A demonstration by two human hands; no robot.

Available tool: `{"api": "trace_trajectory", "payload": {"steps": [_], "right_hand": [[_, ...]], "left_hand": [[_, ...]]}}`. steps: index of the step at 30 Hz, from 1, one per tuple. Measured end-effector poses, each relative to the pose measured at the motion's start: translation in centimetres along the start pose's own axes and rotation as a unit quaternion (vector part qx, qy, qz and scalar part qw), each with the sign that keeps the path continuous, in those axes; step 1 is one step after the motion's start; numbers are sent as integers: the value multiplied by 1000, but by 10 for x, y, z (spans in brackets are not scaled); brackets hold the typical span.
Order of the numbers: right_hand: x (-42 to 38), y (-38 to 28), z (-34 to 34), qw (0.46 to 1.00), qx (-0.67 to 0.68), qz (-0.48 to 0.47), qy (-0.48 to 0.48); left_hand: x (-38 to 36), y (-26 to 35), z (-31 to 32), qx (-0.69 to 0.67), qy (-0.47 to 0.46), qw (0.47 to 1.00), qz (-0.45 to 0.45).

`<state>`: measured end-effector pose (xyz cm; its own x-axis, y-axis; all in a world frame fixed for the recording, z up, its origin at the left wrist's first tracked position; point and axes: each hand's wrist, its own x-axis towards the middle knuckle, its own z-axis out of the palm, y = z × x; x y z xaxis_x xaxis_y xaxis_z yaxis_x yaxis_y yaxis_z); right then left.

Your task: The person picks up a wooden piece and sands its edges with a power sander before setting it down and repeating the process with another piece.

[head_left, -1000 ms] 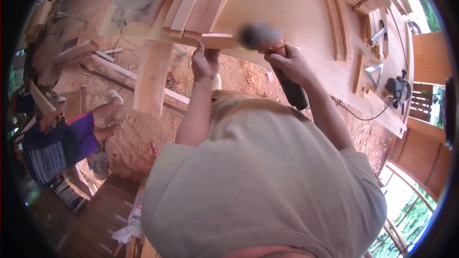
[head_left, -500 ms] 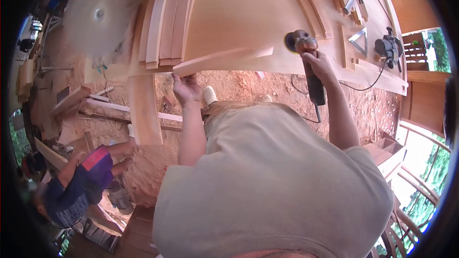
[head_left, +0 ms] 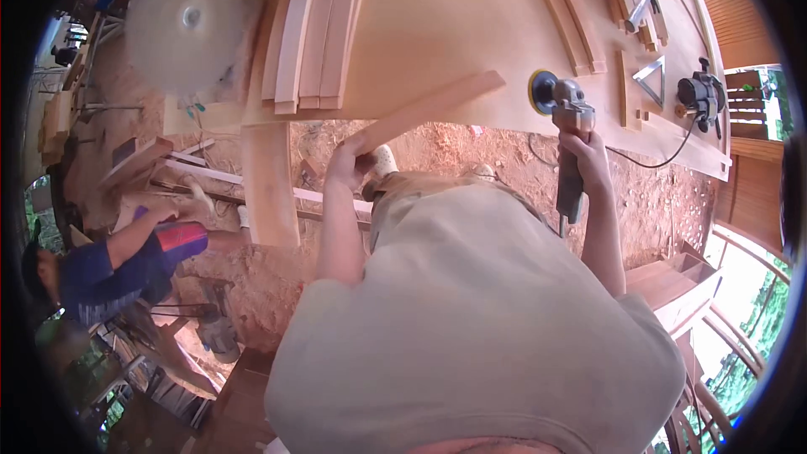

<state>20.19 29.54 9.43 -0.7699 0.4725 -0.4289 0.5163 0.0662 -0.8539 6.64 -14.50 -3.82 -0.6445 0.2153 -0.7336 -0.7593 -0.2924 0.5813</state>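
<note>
My left hand [head_left: 350, 163] is closed around the near end of a wooden strip [head_left: 437, 108]. The strip slants up to the right, its far end over the wooden worktable [head_left: 420, 25]. My right hand [head_left: 588, 158] grips the body of an angle grinder [head_left: 574, 118] fitted with a yellow-edged round pad that faces left. The grinder is upright near the table's front edge, apart from the strip, and its cord hangs down below my hand.
Stacked boards [head_left: 315, 42] lie on the table's left part. Farther right are two long strips [head_left: 565, 17], a hammer [head_left: 643, 7], a metal triangle [head_left: 650, 81] and a corded router [head_left: 700, 97]. Another person [head_left: 126, 265] works at lower left. A blurred round fan [head_left: 192, 17] stands at upper left.
My left hand has drawn the strip's near end back and to the right, off the table edge. The grinder has moved right and down. The other person's arm has shifted.
</note>
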Motion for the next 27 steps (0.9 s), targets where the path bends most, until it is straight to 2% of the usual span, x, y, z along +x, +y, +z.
{"api": "trace_trajectory", "payload": {"steps": [2, 4, 8, 11, 14, 18, 20, 21, 23, 27], "right_hand": [[-8, -10, 16, 1000, 5, 22, 4], [-8, -17, 28, 997, -72, 3, -28], [-11, -33, 58, 993, -85, -30, -74], [-9, -41, 74, 986, -128, -35, -98], [-6, -48, 87, 978, -169, -46, -113], [-6, -54, 100, 965, -194, -80, -156], [-8, -57, 106, 957, -213, -98, -171], [-10, -59, 110, 953, -224, -85, -184], [-16, -63, 116, 952, -220, -67, -201], [-21, -65, 127, 944, -243, -72, -209]], "left_hand": [[3, 4, 16, -24, -16, 999, -27], [12, 5, 33, -102, 4, 992, -79], [8, 1, 69, -183, 21, 979, -86], [11, 1, 69, -226, -118, 957, -140], [24, -9, 60, -279, -150, 934, -164], [22, 5, 62, -204, -200, 945, -161], [29, 10, 67, -119, -135, 965, -192], [37, 7, 66, -128, -132, 965, -188], [55, -2, 63, -152, -272, 923, -226], [63, -7, 63, -129, -268, 930, -215]]}}
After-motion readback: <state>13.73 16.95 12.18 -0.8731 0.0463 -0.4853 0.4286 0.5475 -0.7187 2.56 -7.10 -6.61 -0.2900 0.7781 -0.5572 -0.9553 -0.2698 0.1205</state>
